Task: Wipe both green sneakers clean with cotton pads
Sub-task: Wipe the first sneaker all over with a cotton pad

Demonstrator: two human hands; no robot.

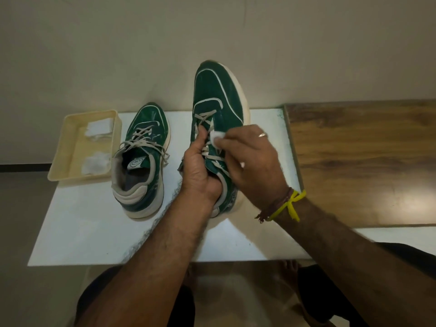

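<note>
While my left hand reached into the collar of the raised sneaker and clamped its tongue and laces, its grip pressed together on the shoe, I had my right hand pinching a cotton pad between thumb and fingertips against the green upper just beside the laces. That sneaker was tilted toe-away, its heel low near the tabletop; whether it touched, I could not tell behind my wrists.

My worry was the laces: I judged that the pad could snag on them and shred, leaving lint on the green. The hold inside the collar also looked shallow, so hard rubbing might have twisted the shoe out of my left hand and tipped it onto its mate. The pad was small, and I reckoned it would load with dirt fast and start smearing rather than lifting.

The second sneaker stood upright on the tabletop to my left, close to the held one, untouched. Beyond it, just beside its toe, sat a cream tray with two clumps of spare pads. To fetch a fresh one, my right hand would have had to cross over that standing shoe. A wooden surface adjoined the tabletop on the right.
</note>
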